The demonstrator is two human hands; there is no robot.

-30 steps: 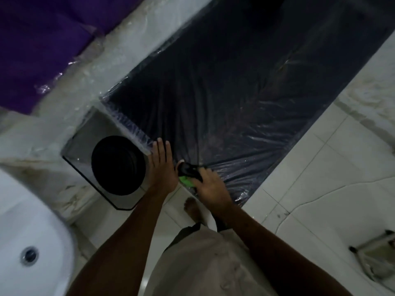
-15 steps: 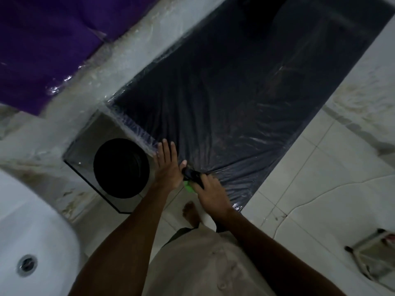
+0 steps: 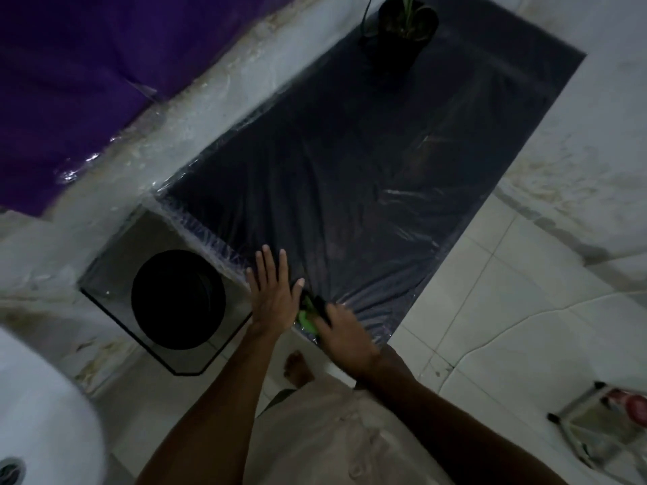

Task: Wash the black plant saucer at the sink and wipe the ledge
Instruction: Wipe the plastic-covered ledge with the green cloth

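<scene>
The black plant saucer (image 3: 178, 299) lies on the bare grey end of the ledge (image 3: 115, 264), left of my hands. A dark plastic-wrapped surface (image 3: 367, 190) covers the remainder of the ledge. My left hand (image 3: 273, 292) presses flat on its near left corner, fingers straight. Just right of it, my right hand (image 3: 345, 336) grips a green and black scrub sponge (image 3: 308, 315) against the ledge's front edge. The sponge is mostly hidden under my fingers.
A black potted plant (image 3: 402, 26) stands at the far end of the ledge. The white sink (image 3: 38, 414) with its drain sits at the lower left. A purple curtain (image 3: 70, 82) hangs top left. A small metal rack (image 3: 602, 425) stands on the tiled floor, lower right.
My view has tilted up, bringing the potted plant into sight. My right hand with the sponge has edged closer to my left hand, which stays pressed on the ledge corner.
</scene>
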